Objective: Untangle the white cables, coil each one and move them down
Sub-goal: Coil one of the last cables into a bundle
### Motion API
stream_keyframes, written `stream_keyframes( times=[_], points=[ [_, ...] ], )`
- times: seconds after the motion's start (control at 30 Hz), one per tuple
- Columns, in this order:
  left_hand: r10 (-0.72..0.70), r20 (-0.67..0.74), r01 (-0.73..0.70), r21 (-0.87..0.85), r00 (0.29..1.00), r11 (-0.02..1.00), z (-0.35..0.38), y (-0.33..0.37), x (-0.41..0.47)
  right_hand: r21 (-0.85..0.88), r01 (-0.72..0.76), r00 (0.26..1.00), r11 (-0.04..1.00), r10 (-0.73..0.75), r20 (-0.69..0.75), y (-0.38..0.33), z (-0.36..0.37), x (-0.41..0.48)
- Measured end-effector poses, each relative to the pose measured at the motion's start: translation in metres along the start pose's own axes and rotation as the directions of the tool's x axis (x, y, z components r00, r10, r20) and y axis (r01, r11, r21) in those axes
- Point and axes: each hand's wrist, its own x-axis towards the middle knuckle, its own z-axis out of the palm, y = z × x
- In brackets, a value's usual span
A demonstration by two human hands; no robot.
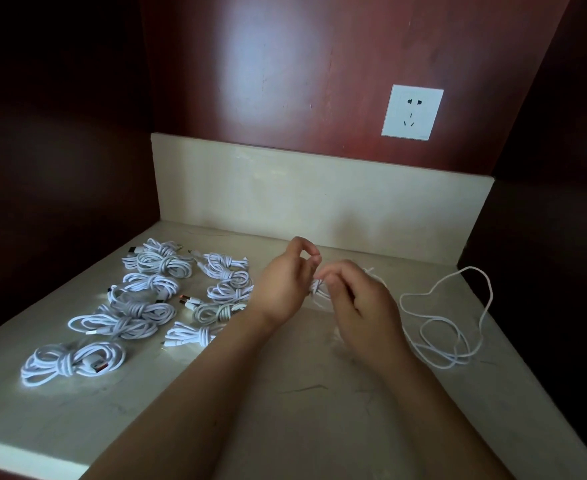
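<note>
Left hand (285,282) and right hand (364,303) pinch loose cable (447,358), slack at 3 o'clock; wind even loops, clear of coiled bundles (139,310) at 9.

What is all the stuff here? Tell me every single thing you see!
coiled white cable bundles: about ten, white, two rows on the counter's left side.
loose white cable: one, white, sprawled on the counter's right side, leading to the hands.
square plastic wall socket: one, white, on the wall, upper right.
pale stone counter: one, cream, under everything.
pale stone upstand: one, cream, along the counter's back edge.
red-brown wooden wall: one, behind the counter.
left hand: one, above the counter's middle, fingers curled; I cannot tell whether it pinches the cable.
right hand: one, beside the left, fingers curled round part of the loose white cable.
</note>
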Motion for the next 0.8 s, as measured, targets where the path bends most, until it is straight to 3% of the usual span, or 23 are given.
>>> stream_keyframes(
  times=[0.1, 0.2, 0.4, 0.6, 0.73, 0.8],
  points=[
    [0.008, -0.002, -0.008, -0.064, 1.0, 0.998, 0.004, 0.003, 0.001, 0.069, -0.12, 0.988, 0.99, 0.126, -0.094, 0.013, 0.0, 0.002],
    [-0.027, -0.009, 0.025, -0.137, 1.0, 0.99, 0.003, 0.003, 0.002, 0.047, -0.207, 0.974, 0.977, 0.211, -0.088, 0.022, 0.001, 0.003],
    [-0.054, -0.031, 0.048, -0.181, 0.998, 0.982, 0.002, 0.008, 0.002, -0.07, -0.145, 0.988, 0.987, 0.14, -0.072, 0.024, 0.002, 0.003],
    [-0.076, 0.022, 0.079, -0.279, 0.997, 0.957, -0.001, 0.019, 0.0, 0.24, -0.288, 0.954, 0.927, 0.256, 0.154, 0.021, 0.011, 0.001],
    [-0.079, 0.068, 0.098, -0.353, 0.995, 0.931, -0.002, 0.026, -0.001, 0.399, -0.309, 0.951, 0.863, 0.271, 0.149, 0.02, 0.011, 0.003],
    [-0.141, 0.128, 0.184, -0.431, 0.982, 0.883, -0.002, 0.029, 0.0, 0.433, -0.307, 0.951, 0.847, 0.285, 0.117, 0.02, 0.01, 0.006]
  ],
)
